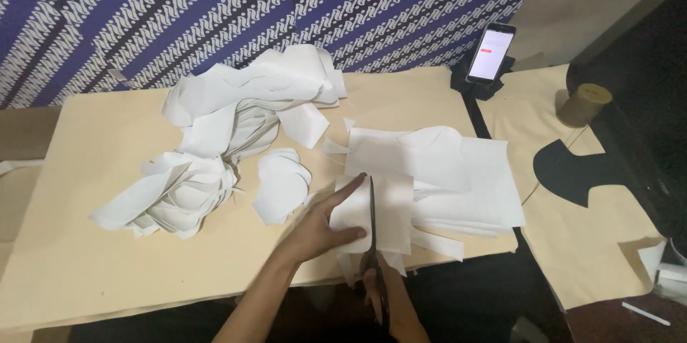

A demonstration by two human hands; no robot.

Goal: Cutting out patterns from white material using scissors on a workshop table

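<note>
Around the white sheet (373, 211) there was a big heap of cut white pieces (229, 135) to its left on the tan table (79, 264), a stack of more white sheets (465, 185) touching its right side, and behind that stack a lit phone (491, 53) stood upright. The sheet was flat, plain and rectangular, near the front edge of the table. The left hand (322, 225) pressed it down with flat, nearly closed fingers, and the right hand (386, 300) gripped dark scissors (373, 243), whose blades lay on the sheet.

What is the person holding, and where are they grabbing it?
The right hand holds dark scissors by the handles. The left hand lies flat on the white sheet, pressing it down rather than gripping it.
</note>
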